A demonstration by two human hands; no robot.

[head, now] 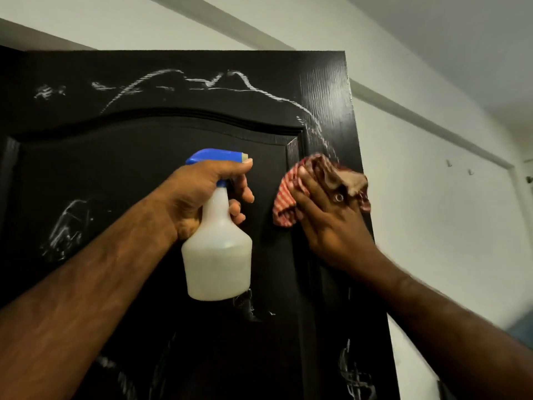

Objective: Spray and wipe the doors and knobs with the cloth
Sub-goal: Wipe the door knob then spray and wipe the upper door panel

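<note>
1. Head view looks up at a tall black door [150, 180] with a raised arched panel; white wall [432, 174] shows to its right and above.
2. Her or his left hand [202, 194] is wrapped round the neck of a spray bottle [219, 249], fingers curled under the blue trigger head [216, 156] and the thumb lying along its top.
3. That bottle hangs upright in front of the panel, its cloudy white body below the hand, nozzle pointing toward the door's right edge.
4. Over at the right edge of the door, the right hand [331, 215] lies flat with fingers straight and close together, pressing a cloth [291, 197] against the door's right stile.
5. A red-and-white striped cloth it is, bunched up; it sticks out to the left of the fingers and above the fingertips, where a brownish fold [349, 180] shows.
6. A ring [339, 197] sits on one finger of that hand.
7. Wet white streaks [230, 82] run across the top rail of the door and curve down the right stile to just above the cloth.
8. More pale smears [66, 223] mark the left part of the panel, and others show near the door's lower right.
9. Two small hooks [458, 167] are fixed on the wall, well to the right of the door.
</note>
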